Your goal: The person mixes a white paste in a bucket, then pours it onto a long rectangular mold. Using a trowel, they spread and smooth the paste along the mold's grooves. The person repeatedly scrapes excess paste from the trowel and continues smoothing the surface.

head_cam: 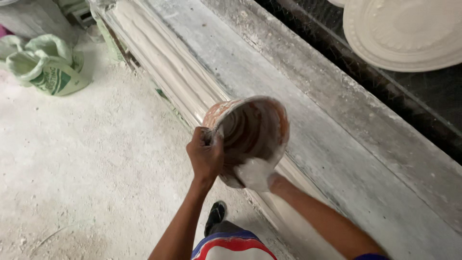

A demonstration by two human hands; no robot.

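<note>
My left hand [204,154] grips the rim of an orange bowl [250,132] smeared with white plaster and holds it tilted on its side over the edge of a long plaster-coated bench [308,125]. My right hand [272,182] reaches into the low side of the bowl, where it is sunk in a lump of wet white plaster [255,173]. The fingers are coated and mostly hidden by the plaster. A long white cornice moulding [168,67] runs along the bench's near edge below the bowl.
A green and white sack [48,65] lies on the dusty floor [86,159] at the upper left. A round white plaster medallion [409,33] rests on a dark surface at the upper right. My foot in a black shoe [215,216] stands beside the bench.
</note>
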